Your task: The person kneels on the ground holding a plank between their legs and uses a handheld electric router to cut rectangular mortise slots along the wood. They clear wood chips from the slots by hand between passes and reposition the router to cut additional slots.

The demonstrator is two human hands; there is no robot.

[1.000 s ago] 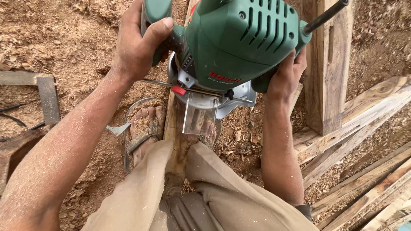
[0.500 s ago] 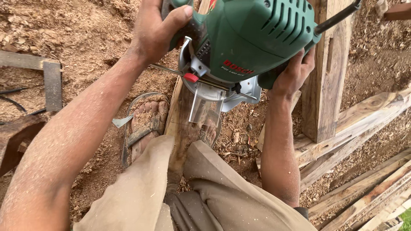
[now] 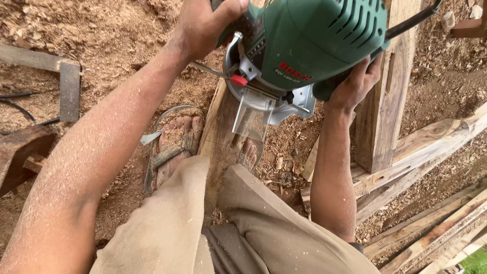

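Straddling a narrow wooden beam (image 3: 219, 137) that runs between the knees toward the far side, the person steers a green circular saw (image 3: 309, 45) along it; compared with a second ago the saw sits farther up and to the right in view, and its clear blade guard (image 3: 253, 119) stands over a more distant stretch of the beam, so by my reading the cut is advancing away from the body.

Far left: a grey plank offcut (image 3: 68, 89) and black cable (image 3: 20, 109) on sawdust-covered ground (image 3: 101, 35); a sandalled foot (image 3: 175, 139) is planted just left of the beam.

Left hand (image 3: 205, 25): fingers curled tight round the saw's front handle, thumb over the top; clamped, not open.

Centre: saw body above the beam, red lever (image 3: 238, 80) at its near left edge, guard hanging down against the wood.

Right hand (image 3: 355, 83): cupped under the saw's right side, fingers wrapped up on the housing; closed on it.

Right: an upright timber post (image 3: 385, 101); loose planks (image 3: 436, 213) stacked beyond.
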